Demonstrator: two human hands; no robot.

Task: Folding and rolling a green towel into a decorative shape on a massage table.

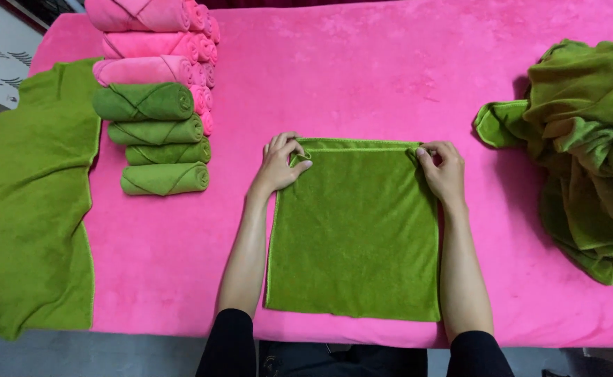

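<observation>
Pinching at both far corners now: the left hand [278, 166] has thumb and fingers closed on the far-left corner of the green towel [355, 230], and the right hand [442, 169] is nipped shut on the far-right corner, a small tuck of cloth raised under each grip. Both hands sit level along the far hem, neither one nearer than the other.

From those grips the towel runs straight back towards six o'clock, lying flat on the pink cover [362, 77] between the two forearms, its near edge just short of the table's front edge. It looks close to square, perhaps a touch longer front to back, so the held hem lies crosswise, nine to three.

Out at ten o'clock, well apart from the left hand, stands a column of rolled green towels [156, 139], and beyond it, further towards eleven, the rolled pink towels [154, 42]. At nine o'clock a large green cloth [31, 202] is spread and hanging off the table's left side. Over at three o'clock, clear of the right hand, a heap of loose green towels [585, 146] is piled.
</observation>
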